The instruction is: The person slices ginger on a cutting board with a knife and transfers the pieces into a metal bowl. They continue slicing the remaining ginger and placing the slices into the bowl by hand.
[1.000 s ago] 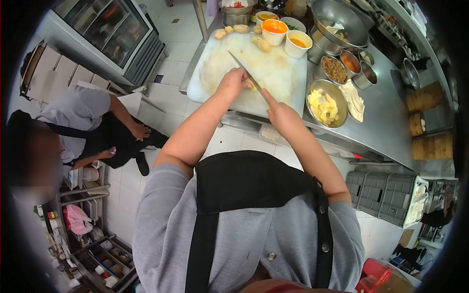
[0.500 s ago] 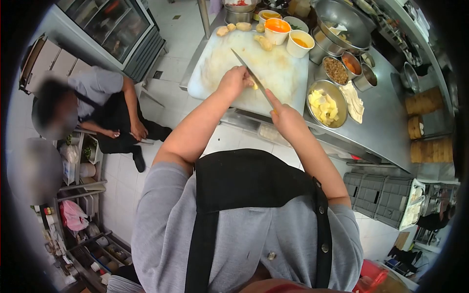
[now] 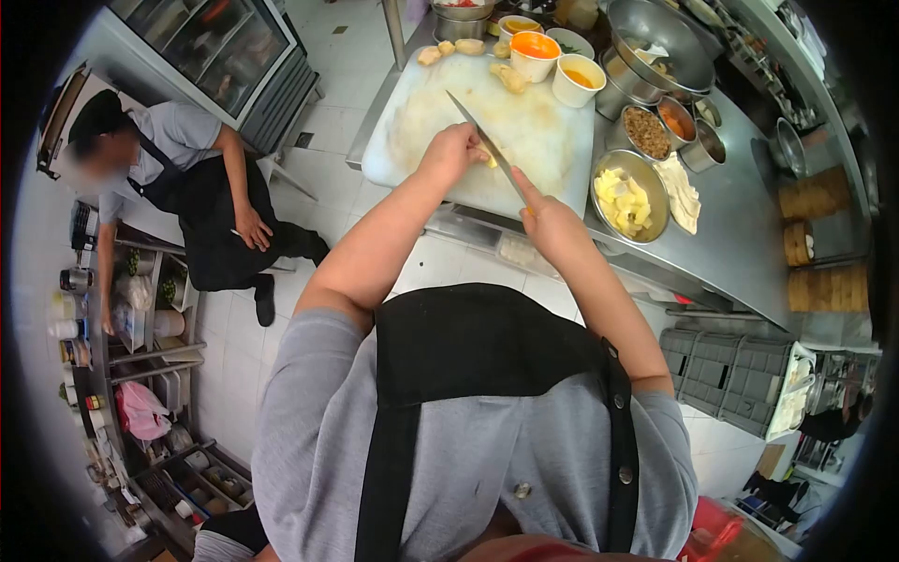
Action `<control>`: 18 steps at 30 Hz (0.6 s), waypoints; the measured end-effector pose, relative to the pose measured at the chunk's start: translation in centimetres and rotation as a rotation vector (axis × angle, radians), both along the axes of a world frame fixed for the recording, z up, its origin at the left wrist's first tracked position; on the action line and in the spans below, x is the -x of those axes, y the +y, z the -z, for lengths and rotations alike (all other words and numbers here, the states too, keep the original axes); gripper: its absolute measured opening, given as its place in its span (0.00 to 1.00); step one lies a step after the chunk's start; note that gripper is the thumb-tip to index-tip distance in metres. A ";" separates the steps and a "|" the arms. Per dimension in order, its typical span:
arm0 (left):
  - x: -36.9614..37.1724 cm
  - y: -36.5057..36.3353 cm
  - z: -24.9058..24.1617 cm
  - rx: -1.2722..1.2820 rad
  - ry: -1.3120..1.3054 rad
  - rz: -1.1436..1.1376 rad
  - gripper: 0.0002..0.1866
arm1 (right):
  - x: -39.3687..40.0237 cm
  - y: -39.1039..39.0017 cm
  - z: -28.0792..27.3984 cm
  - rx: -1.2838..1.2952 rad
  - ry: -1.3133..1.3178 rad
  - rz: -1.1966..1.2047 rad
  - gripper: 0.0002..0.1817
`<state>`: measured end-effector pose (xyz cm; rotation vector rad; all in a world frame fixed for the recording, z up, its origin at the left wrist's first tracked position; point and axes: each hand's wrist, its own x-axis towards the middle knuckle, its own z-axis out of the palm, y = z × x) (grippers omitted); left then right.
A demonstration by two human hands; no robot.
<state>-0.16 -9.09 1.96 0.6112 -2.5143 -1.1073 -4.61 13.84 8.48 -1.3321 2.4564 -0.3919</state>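
Ginger piece [image 3: 489, 159] sits on the white cutting board [image 3: 552, 150], pinned by the left hand [image 3: 451, 150]; the right hand [image 3: 548, 220] grips the knife [image 3: 487, 145]. A steel bowl [image 3: 646, 225] holds cut pieces; whole knobs [image 3: 506, 79] remain uncut.

orange sauce cup [image 3: 535, 47], folded cloth [image 3: 681, 193], co-worker [image 3: 187, 187]

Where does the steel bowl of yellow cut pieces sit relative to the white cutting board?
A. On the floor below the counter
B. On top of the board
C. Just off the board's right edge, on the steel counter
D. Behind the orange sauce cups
C. The steel bowl of yellow cut pieces rests on the steel counter right beside the right edge of the white cutting board, not on it.
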 end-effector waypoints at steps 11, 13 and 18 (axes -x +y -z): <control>0.1 -0.1 -0.6 0.048 -0.023 0.017 0.16 | 1.6 -2.3 1.8 0.003 -0.008 -0.010 0.38; 0.3 -0.2 -0.5 0.072 0.003 0.027 0.16 | 0.9 -1.4 1.0 0.004 -0.002 0.003 0.38; 0.3 -0.1 -0.4 0.060 -0.018 0.015 0.16 | 0.0 -0.3 -0.7 -0.034 -0.017 -0.005 0.38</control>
